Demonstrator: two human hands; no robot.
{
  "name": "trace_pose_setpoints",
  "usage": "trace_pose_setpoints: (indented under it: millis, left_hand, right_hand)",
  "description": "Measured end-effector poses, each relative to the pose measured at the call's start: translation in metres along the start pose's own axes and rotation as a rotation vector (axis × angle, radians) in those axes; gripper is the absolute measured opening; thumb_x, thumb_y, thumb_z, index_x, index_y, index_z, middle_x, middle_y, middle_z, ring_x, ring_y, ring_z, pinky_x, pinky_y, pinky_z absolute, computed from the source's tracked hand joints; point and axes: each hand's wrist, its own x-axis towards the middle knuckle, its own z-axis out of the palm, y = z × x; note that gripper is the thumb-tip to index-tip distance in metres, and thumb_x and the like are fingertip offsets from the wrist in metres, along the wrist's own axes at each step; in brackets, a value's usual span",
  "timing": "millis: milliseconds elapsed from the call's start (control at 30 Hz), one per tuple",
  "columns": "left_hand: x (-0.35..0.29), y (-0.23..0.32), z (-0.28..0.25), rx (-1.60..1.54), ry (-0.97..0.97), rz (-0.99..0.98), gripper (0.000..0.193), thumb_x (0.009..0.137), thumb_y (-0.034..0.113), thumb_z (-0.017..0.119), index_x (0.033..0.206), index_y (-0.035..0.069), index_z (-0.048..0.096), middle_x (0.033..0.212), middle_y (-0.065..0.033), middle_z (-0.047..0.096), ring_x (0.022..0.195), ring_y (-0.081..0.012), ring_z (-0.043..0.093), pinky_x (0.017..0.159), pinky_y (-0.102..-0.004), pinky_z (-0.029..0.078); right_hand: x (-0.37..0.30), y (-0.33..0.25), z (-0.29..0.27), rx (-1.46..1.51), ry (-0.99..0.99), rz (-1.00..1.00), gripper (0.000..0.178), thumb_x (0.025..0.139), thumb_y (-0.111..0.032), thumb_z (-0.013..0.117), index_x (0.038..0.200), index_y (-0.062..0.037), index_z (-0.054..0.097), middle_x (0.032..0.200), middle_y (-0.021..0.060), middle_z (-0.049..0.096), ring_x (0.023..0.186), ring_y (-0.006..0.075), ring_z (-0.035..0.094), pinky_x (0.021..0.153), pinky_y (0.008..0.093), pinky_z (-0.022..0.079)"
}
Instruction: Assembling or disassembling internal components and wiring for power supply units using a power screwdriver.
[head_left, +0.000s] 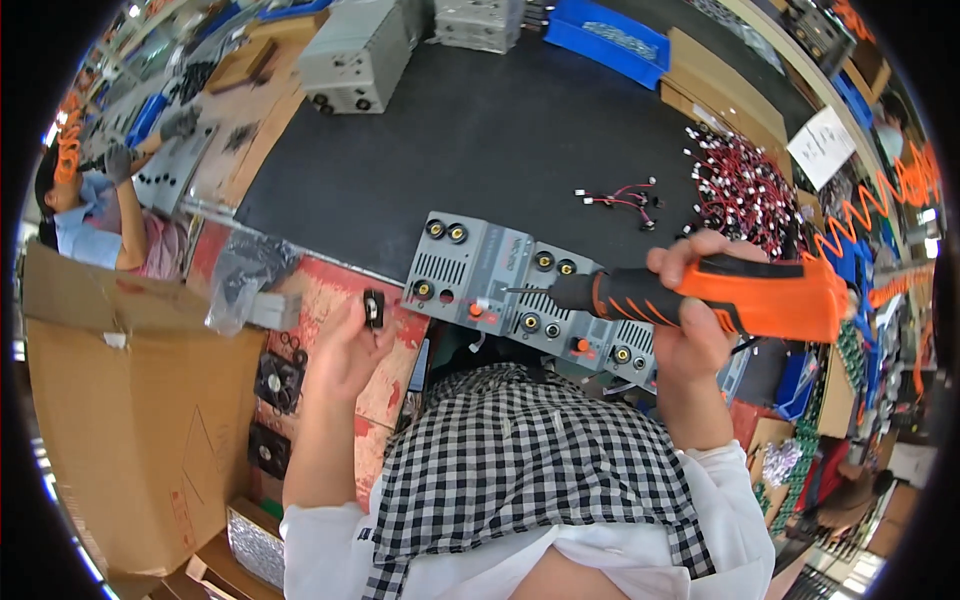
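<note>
My right hand (700, 300) is wrapped round an orange and black power screwdriver (760, 295). Its thin bit points left, over a row of grey front panels. Between the fingertips of my left hand (350, 345), a small black part (373, 309) with a light centre is pinched; its exact kind is unclear. It is held just left of the nearest grey panel (440, 265), which carries round black sockets with brass centres, slots and an orange-red switch (476, 310). A second panel (545, 290) lies beside it, partly under the screwdriver, and more panels continue to the right.
Red and black wire leads (740, 185) are heaped at the right of the black mat (480, 130). A blue bin (605, 42) and a grey metal case (355, 60) stand at the back. A cardboard box (130, 420) is at left, near black fans (278, 382). A gloved co-worker (90, 215) sits far left.
</note>
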Motion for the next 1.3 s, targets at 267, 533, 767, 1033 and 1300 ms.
trace_pose_setpoints:
  millis: [267, 533, 767, 1033, 1300]
  left_hand:
    - [0.003, -0.1, -0.083, 0.332, 0.376, -0.199, 0.02, 0.084, 0.018, 0.047, 0.096, 0.002, 0.048, 0.075, -0.0049, 0.053, 0.06, -0.009, 0.049, 0.05, -0.0188, 0.037]
    - [0.047, -0.121, -0.088, 0.062, 0.112, -0.066, 0.021, 0.083, 0.012, 0.048, 0.101, 0.002, 0.046, 0.083, -0.0041, 0.054, 0.074, -0.0128, 0.051, 0.066, -0.0228, 0.04]
    - [0.072, -0.111, -0.087, -0.182, 0.186, -0.162, 0.022, 0.079, 0.011, 0.053, 0.1, 0.007, 0.049, 0.092, -0.0032, 0.056, 0.081, -0.0134, 0.053, 0.067, -0.0267, 0.042]
    - [0.07, -0.113, -0.082, -0.345, 0.213, -0.151, 0.03, 0.077, 0.003, 0.053, 0.105, 0.009, 0.046, 0.099, -0.0039, 0.054, 0.091, -0.0158, 0.051, 0.074, -0.0289, 0.042]
    - [0.071, -0.116, -0.09, -0.385, 0.181, -0.18, 0.028, 0.076, 0.003, 0.054, 0.103, 0.009, 0.047, 0.099, -0.0032, 0.054, 0.088, -0.0149, 0.052, 0.073, -0.0282, 0.042]
  right_hand:
    - [0.015, 0.084, 0.058, -0.088, -0.213, 0.287, 0.046, 0.06, 0.003, 0.06, 0.1, -0.0063, 0.039, 0.097, 0.0147, 0.049, 0.076, 0.0198, 0.053, 0.067, 0.0333, 0.042]
    - [0.023, 0.117, 0.077, -0.238, -0.307, 0.395, 0.04, 0.061, 0.003, 0.059, 0.095, -0.0041, 0.041, 0.097, 0.0133, 0.05, 0.074, 0.018, 0.053, 0.065, 0.0305, 0.041]
    - [0.027, 0.122, 0.083, -0.265, -0.303, 0.403, 0.04, 0.06, 0.004, 0.058, 0.096, -0.0038, 0.041, 0.096, 0.0138, 0.051, 0.074, 0.0179, 0.053, 0.065, 0.0302, 0.042]
    - [0.026, 0.124, 0.086, -0.255, -0.364, 0.416, 0.042, 0.06, 0.005, 0.059, 0.098, -0.0033, 0.041, 0.097, 0.0149, 0.05, 0.073, 0.0172, 0.053, 0.066, 0.03, 0.043]
    - [0.023, 0.131, 0.098, -0.289, -0.453, 0.477, 0.035, 0.061, 0.005, 0.059, 0.092, -0.0017, 0.045, 0.089, 0.0116, 0.053, 0.075, 0.0143, 0.053, 0.065, 0.0268, 0.043]
